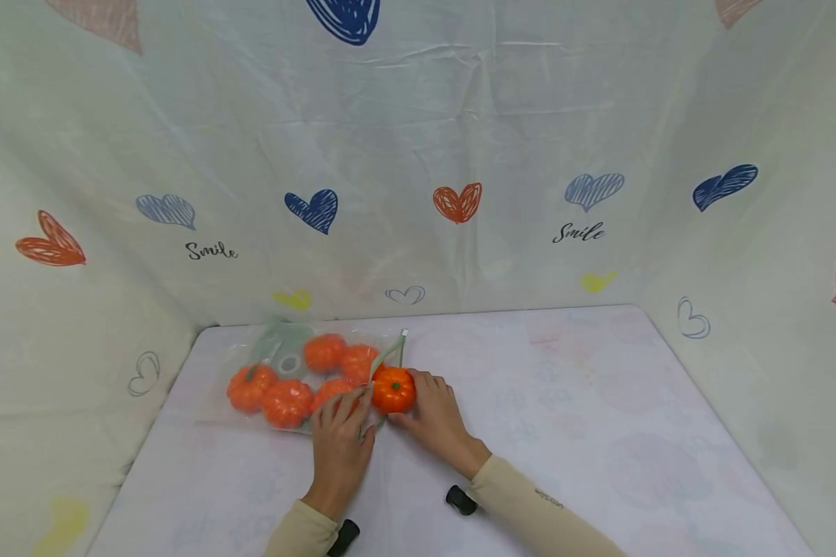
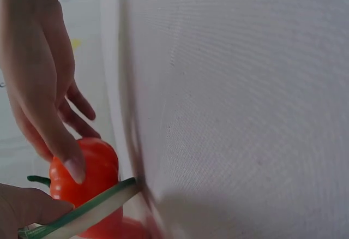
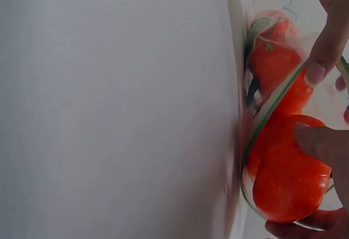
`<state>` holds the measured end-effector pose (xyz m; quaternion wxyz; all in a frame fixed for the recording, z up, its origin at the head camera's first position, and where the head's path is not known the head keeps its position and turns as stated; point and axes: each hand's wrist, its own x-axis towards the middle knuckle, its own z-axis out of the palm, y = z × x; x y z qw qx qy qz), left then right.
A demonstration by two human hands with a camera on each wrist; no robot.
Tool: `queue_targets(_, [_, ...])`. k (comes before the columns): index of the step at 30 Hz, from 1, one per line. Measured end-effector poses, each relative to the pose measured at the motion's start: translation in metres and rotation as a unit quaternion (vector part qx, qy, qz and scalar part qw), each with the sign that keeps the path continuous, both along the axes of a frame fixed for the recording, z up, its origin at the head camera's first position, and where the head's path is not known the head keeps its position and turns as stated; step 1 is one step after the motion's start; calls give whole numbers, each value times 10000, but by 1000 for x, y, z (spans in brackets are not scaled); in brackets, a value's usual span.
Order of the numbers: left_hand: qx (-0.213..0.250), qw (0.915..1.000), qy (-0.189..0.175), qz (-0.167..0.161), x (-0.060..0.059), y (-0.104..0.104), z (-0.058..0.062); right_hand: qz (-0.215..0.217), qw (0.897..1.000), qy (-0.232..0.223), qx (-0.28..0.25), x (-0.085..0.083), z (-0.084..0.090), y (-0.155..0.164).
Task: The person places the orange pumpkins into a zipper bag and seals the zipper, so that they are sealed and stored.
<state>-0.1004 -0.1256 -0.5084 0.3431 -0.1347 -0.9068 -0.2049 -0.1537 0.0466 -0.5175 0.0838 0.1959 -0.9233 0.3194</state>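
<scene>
A clear plastic bag (image 1: 289, 371) lies on the left part of the pale table (image 1: 564, 433), close to the cloth wall with hearts (image 1: 460, 155) drawn on it. Inside the bag sit several small orange pumpkins (image 1: 287, 402), packed close together and touching each other. The bag has a green strip (image 1: 388, 354) along its mouth, and the mouth faces right. Next comes the left hand (image 1: 340, 445). It lies palm down on the table at the bag's open end, and its fingertips pinch the near edge of the bag's mouth; in the left wrist view the thumb and fingers (image 2: 68, 160) press on the green strip with a pumpkin just behind it. Right beside it is one more orange pumpkin (image 1: 393, 389) with a little green stem on top. It sits right at the mouth of the bag, touching the green strip, about half way in as far as the pictures show. The right hand (image 1: 435, 418) is curled round this pumpkin from the right side, with the thumb on the near side and the fingers on the far side. Both arms wear tan sleeves (image 1: 529, 503)
</scene>
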Motion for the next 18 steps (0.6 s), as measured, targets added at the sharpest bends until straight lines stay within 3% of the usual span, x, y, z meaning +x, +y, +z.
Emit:
queue_targets(9, [29, 10000, -85, -28, 1, 0, -1, -100, 9998, 113, 149, -7, -3, -20])
queue_targets(18, [-15, 9999, 102, -57, 0, 0, -2, -221, 9997, -77, 49, -17, 1, -34])
